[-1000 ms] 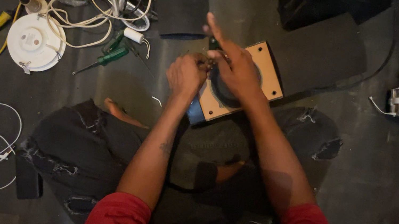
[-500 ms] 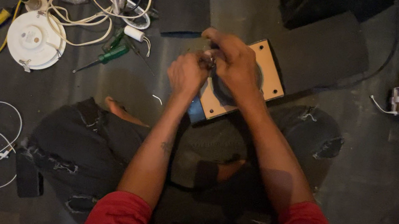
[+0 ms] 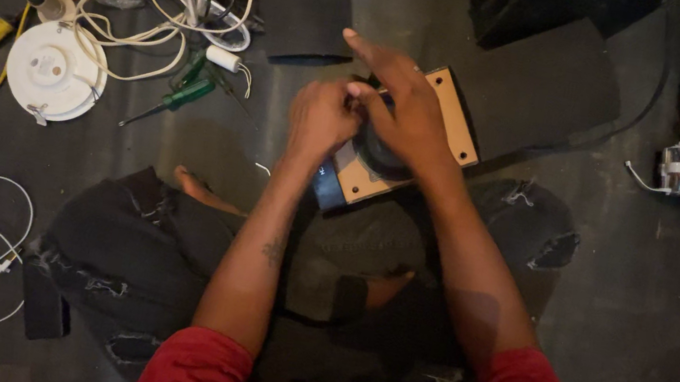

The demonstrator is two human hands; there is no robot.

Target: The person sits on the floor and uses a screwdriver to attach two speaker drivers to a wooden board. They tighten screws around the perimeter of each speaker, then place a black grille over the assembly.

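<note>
Plywood board, small tan rectangle (image 3: 453, 122), with a dark round fitting (image 3: 378, 153) mounted on it, sits on the grey floor (image 3: 582, 287) between the knees. Right hand (image 3: 405, 105) covers the fitting, forefinger out; left hand (image 3: 322, 116) pinches narrow at its near edge, what it holds is hidden. Best done with board flat, grip close, green screwdriver (image 3: 181, 95) within reach at left.

Both forearms stretched forward, converging. Left hand (image 3: 322, 116) curled, fingers bunched at the right hand's thumb. Right hand (image 3: 402, 107) arched palm-down, index finger extended outward.
</note>
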